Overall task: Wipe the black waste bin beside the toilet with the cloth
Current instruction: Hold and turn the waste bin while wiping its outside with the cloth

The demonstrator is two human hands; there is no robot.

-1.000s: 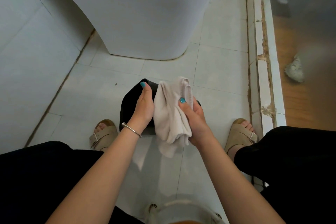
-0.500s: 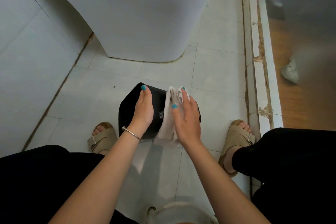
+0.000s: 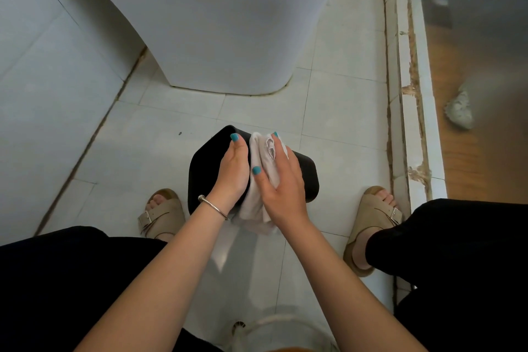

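On the pale tiled floor (image 3: 160, 140) before the toilet (image 3: 228, 31) stood the black waste bin (image 3: 307, 177). The left hand (image 3: 233, 171) steadied its top; the right hand (image 3: 281, 188) pressed the cloth (image 3: 261, 177) flat there. The bin looked light, stiff and slippery, the cloth soft.

toilet (image 3: 228, 37) blocks ahead | bare floor tiles (image 3: 137, 146) left

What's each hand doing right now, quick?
Left hand: open, fingers resting on the bin.
Right hand: open, pressing the cloth flat onto the bin.
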